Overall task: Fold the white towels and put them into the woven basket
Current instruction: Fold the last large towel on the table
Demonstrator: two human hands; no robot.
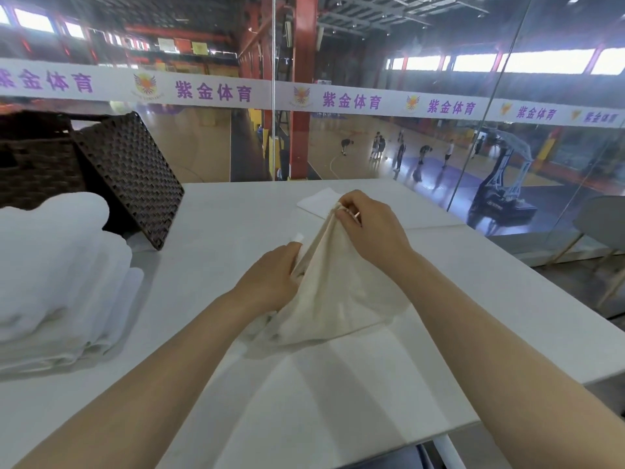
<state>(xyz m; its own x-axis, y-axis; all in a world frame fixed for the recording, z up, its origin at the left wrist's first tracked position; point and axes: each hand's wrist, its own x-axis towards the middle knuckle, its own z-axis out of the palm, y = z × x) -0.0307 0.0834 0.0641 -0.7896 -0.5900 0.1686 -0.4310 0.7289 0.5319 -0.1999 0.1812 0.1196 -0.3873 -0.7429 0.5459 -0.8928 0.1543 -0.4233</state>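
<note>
White towel mid-table, lifted between hands. Right hand pinches top corner; left hand grips lower edge. Towel stack left, woven basket behind it.

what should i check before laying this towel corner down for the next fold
1. Right hand pinches the towel at its raised corner: ok.
2. Left hand holds the towel's left edge: ok.
3. Towel edges lined up: cannot tell, the cloth hangs bunched between the hands.
4. Table space ahead: not ok, a small white cloth lies just beyond the right hand.
5. Woven basket open: ok, its lid leans against it.
6. Stack of towels out of the way at left: ok.
</note>
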